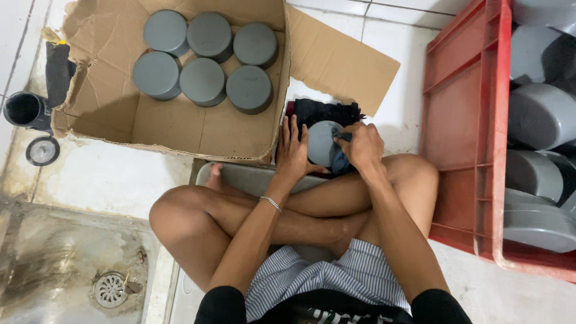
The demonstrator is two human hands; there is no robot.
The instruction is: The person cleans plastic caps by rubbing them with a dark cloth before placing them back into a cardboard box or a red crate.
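I sit cross-legged on the floor. My left hand [292,151] holds a round grey plastic cap [321,143] by its left side, fingers spread along its edge. My right hand [362,146] grips a blue-grey cloth [341,159] pressed against the cap's right side. Under the cap lies a dark cloth [324,110] on the floor. Just ahead to the left is an open cardboard box [180,123] with several identical grey caps [204,81] standing in two rows.
A red plastic crate [465,120] at my right holds several more grey caps [540,114]. A black pipe fitting [27,111] and a small round lid [42,150] lie at far left. A floor drain [111,289] sits in a wet recess at lower left.
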